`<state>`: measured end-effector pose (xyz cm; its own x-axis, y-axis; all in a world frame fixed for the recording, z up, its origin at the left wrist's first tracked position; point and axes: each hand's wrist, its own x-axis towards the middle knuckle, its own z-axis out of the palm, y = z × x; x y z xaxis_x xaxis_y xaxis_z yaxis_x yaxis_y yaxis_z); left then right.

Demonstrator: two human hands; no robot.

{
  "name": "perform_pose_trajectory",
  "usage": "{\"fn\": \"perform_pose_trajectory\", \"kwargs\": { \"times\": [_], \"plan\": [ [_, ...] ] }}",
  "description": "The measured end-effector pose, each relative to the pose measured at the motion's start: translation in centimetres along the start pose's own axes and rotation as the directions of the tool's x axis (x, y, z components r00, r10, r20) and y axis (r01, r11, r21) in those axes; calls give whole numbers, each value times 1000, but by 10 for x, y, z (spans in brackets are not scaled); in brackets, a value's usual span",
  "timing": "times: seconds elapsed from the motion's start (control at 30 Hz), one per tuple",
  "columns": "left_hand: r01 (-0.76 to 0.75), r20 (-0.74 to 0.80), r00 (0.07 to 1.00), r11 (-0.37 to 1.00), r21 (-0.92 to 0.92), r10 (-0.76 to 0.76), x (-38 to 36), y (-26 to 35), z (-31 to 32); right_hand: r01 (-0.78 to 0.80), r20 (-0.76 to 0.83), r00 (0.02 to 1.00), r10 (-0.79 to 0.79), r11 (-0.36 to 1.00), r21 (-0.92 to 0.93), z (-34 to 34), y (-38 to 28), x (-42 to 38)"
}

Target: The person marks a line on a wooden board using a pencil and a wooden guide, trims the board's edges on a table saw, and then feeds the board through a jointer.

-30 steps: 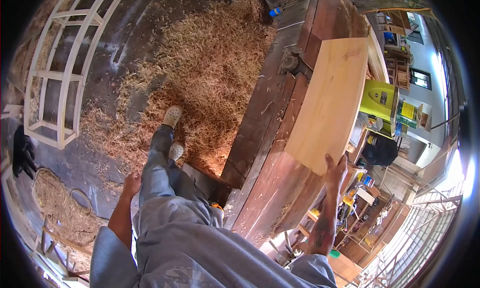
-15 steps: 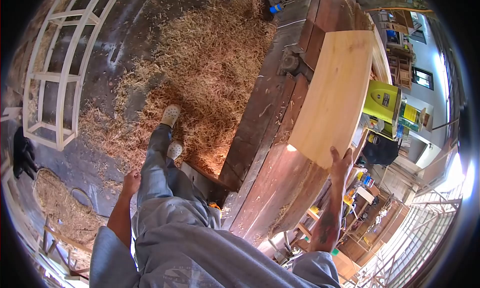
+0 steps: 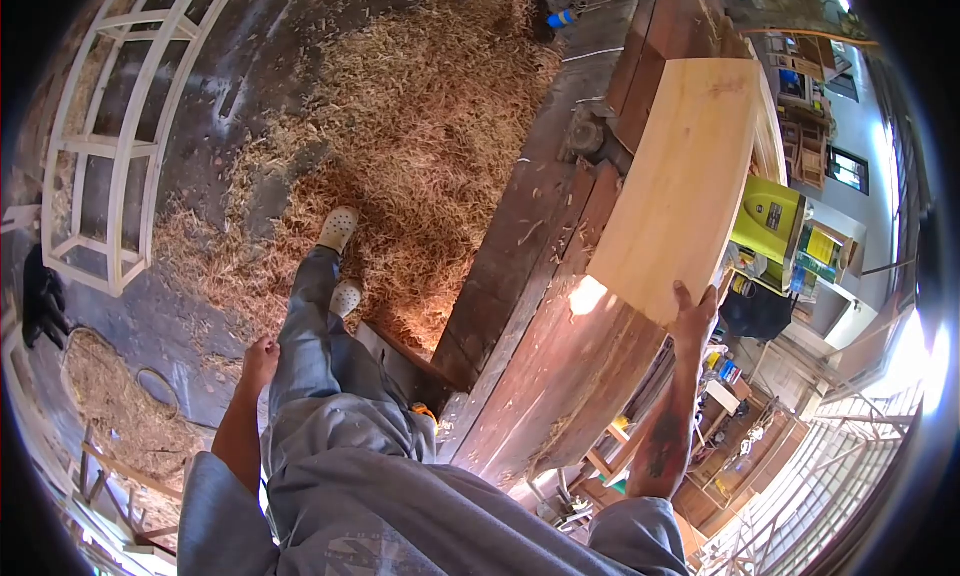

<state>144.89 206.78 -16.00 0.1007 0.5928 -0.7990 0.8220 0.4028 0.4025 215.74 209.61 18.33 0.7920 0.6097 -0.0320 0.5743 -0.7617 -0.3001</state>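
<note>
A wide pale wooden board lies on the dark reddish wooden workbench. My right hand grips the near right corner of this board, with the thumb on its top face and the other fingers at its edge. To the left, my left hand hangs beside my leg with its fingers curled in; whether anything is inside them is too small to tell. Under the board's near left corner a bright patch of light falls on the bench.
Wood shavings cover the floor around my feet. A pale wooden frame stands at the upper left. Beyond the bench sit a lime-green machine and cluttered shelves. A black glove-like item is at the far left.
My right hand and the board's near end appear slightly further right and higher. More of the bright patch shows on the bench. My left hand has barely moved.
</note>
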Motion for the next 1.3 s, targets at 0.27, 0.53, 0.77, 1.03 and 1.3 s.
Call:
{"fn": "perform_pose_trajectory", "kwargs": {
  "times": [0.27,0.53,0.77,1.03,1.3],
  "plan": [
    [34,19,999,999,-5,-34,5,4,3,-20,-2,1000,20,1000,-7,1,-16,27],
    [61,30,998,997,40,-62,4,24,-1,18,5,1000,-18,998,63,5,-22,60],
    [47,21,999,998,38,-48,10,33,-4,56,-27,998,-55,997,62,7,-30,79],
    [82,86,992,995,63,-87,23,45,-13,11,-19,1000,-11,1000,-18,7,-39,107],
    [121,127,983,988,91,-132,32,56,-23,8,-31,999,-11,997,-80,8,-41,137]
  ]
}}
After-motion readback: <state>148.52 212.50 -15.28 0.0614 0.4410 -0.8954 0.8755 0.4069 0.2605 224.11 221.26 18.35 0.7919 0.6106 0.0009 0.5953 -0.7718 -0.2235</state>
